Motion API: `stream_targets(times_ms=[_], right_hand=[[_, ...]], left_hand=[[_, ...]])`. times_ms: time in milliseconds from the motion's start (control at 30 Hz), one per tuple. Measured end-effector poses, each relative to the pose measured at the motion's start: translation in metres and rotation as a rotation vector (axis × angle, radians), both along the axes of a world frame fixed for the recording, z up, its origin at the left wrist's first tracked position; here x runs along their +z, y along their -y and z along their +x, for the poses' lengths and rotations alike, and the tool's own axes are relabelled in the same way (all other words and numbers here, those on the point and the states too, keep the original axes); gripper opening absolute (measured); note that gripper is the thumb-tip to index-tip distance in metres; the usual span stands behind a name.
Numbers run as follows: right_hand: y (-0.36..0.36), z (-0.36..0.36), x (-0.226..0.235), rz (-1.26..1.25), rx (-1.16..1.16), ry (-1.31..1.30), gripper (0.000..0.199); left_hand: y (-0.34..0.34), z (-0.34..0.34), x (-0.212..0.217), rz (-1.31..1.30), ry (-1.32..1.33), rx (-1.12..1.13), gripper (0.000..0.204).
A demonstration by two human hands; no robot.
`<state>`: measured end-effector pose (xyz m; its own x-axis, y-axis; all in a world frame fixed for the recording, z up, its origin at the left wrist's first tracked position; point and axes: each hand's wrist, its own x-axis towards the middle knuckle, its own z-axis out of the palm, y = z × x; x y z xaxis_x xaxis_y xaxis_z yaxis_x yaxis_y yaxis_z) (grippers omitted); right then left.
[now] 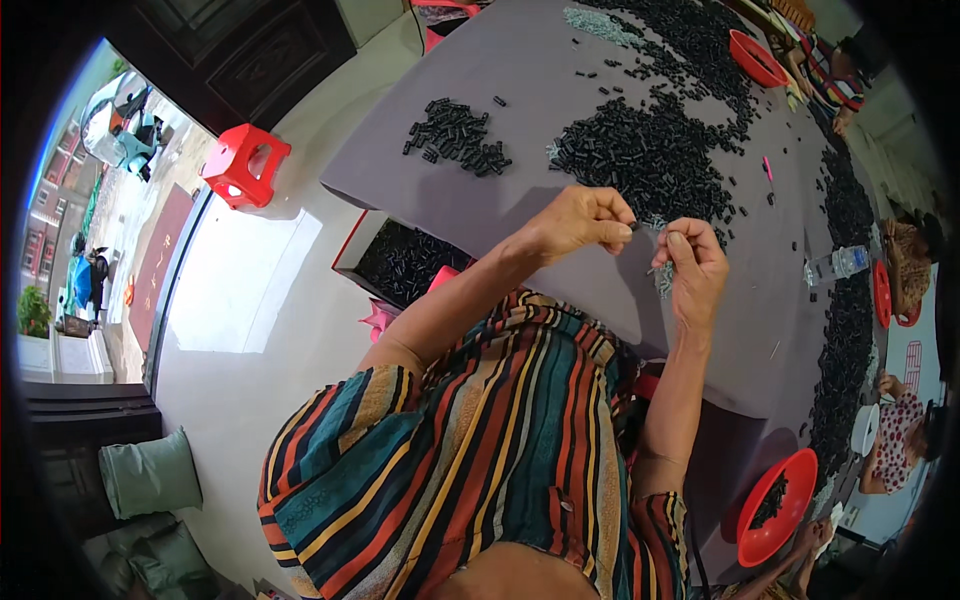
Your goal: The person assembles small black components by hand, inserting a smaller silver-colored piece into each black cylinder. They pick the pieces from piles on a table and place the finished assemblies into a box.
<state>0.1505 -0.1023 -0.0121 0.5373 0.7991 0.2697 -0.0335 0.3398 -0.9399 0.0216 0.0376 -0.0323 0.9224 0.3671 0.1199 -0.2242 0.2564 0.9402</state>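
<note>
Pinching up close like that makes sense: your left hand [588, 222] has thumb and forefinger together, clamped on what looks like a small dark piece [636, 226] poking past the fingertips, probably so the other side can get at it. Your right hand [698, 272] is right across from it, fingers curled in toward the thumb, but I honestly can't tell if they're clamped on anything, it's too tiny and pale there. The fingertips face each other, near but apart, at the near edge of the main heap of black pieces [640, 155] on the counter [560, 75], which I'd guess saves you reaching. A little patch of clear bits [664, 281] sits just beside your right hand, handy for the same reason. The smaller black batch [452, 135] lies off to the left, well apart from the heap, maybe so the two don't mix. Then there's the open box [349, 246] below the counter edge at your left, with more dark stuff inside; its walls likely stop things scattering. Same story with the red bowl [803, 490] over on your right.
</note>
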Motion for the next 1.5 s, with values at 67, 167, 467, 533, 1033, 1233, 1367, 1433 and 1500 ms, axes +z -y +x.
stream_targets(times_ms=[67, 167, 467, 533, 1033, 1233, 1367, 1433, 1500], right_hand=[[0.002, -0.006, 0.003, 0.016, 0.032, 0.0, 0.011], [0.004, -0.015, 0.008, 0.037, 0.048, 0.014, 0.012], [0.006, -0.023, 0.011, 0.002, -0.073, 0.109, 0.009], [0.007, -0.023, 0.011, -0.005, -0.083, 0.118, 0.01], [0.007, -0.022, 0.003, -0.075, -0.119, 0.45, 0.008], [0.004, -0.031, 0.007, -0.033, -0.212, 0.603, 0.006], [0.001, -0.034, 0.011, 0.055, -0.215, 0.773, 0.006], [0.0, -0.033, 0.008, 0.04, -0.201, 0.796, 0.006], [0.0, -0.033, 0.006, 0.057, -0.217, 0.747, 0.007]], left_hand=[[0.004, -0.006, 0.004, -0.079, 0.034, -0.041, 0.014], [0.008, -0.011, 0.009, -0.137, 0.083, -0.092, 0.014], [0.019, -0.014, 0.015, -0.07, 0.033, -0.107, 0.018], [0.021, -0.014, 0.017, 0.002, -0.009, -0.086, 0.02], [0.026, -0.014, 0.014, 0.009, -0.045, 0.005, 0.014], [0.026, -0.014, 0.019, 0.037, -0.055, 0.071, 0.011], [0.027, -0.011, 0.015, 0.122, -0.092, 0.092, 0.01], [0.027, -0.01, 0.012, 0.087, -0.099, 0.128, 0.01], [0.03, -0.01, 0.016, 0.054, -0.1, 0.143, 0.01]])
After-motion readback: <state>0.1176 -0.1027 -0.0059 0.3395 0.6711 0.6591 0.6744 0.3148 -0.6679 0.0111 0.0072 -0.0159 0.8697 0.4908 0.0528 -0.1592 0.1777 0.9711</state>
